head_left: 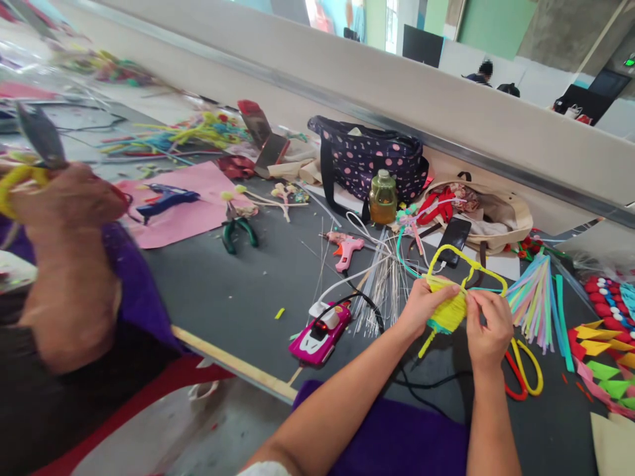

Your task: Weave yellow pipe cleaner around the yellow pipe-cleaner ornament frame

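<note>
The left hand (421, 307) grips a yellow fuzzy piece (448, 312), apparently steadying it as the right hand (491, 325) pinches its edge. Scissors (539, 377) lie just beside.

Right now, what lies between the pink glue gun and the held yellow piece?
In the head view: white cord, thin silvery wires, then the left hand holding the yellow piece.

No text, label, brand or number could be read. A small green-lit sign (630, 61) at the upper right was too small to make out; the magenta car-shaped power strip (311, 345) bore white markings without legible characters.
</note>
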{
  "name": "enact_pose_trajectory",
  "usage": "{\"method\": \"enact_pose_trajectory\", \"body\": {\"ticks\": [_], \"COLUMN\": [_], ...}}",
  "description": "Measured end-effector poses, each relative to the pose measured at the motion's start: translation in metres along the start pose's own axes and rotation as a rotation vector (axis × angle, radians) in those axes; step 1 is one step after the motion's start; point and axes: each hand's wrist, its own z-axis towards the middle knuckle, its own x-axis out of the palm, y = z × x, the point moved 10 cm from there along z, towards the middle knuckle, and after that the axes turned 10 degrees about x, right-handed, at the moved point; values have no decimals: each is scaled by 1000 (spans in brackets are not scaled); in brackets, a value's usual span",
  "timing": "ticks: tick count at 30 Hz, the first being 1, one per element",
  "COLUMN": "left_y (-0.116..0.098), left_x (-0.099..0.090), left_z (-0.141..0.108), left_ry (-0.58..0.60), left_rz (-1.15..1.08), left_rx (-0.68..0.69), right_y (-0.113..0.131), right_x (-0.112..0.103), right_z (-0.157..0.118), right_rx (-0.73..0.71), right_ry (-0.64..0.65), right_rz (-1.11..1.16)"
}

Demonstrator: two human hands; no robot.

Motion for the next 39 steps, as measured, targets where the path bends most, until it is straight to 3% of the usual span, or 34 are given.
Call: {"method": "enact_pose_trajectory", "body": {"ticks": [3,6,7,9,12,20,25,32,39], "left_y": [-1,-2,-2,-2,-3,2,3,0,4], "left_x": [-8,-15,-16,-16,-14,-18,-14,-32,-31], "left_z": [1,2,2,1,0,-3,-4,3,2], "left_ry": [-67,-137,-149,-154,-147,-217,-197,-267,-255], "left_rz": [8,3,1,3,14,-27,-45,-31,-29], "left_rx": [9,18,19,17,22,30,30,41,16], "right_y": [-16,-56,-69,-86,-87,-86,-85,-86,-89], "right_x": [-16,-27,-20,10,48,51,48,55,51], "right_z": [1,-6,-8,-13,-23,-25,-25,-25,-24], "right_rx": [159,477,588,780,920,904,899,926,865], "right_ry": [-153,-317,-287,-80,205,187,166,295,229], "right_rz": [113,330,430,634,833,801,768,855,804]}}
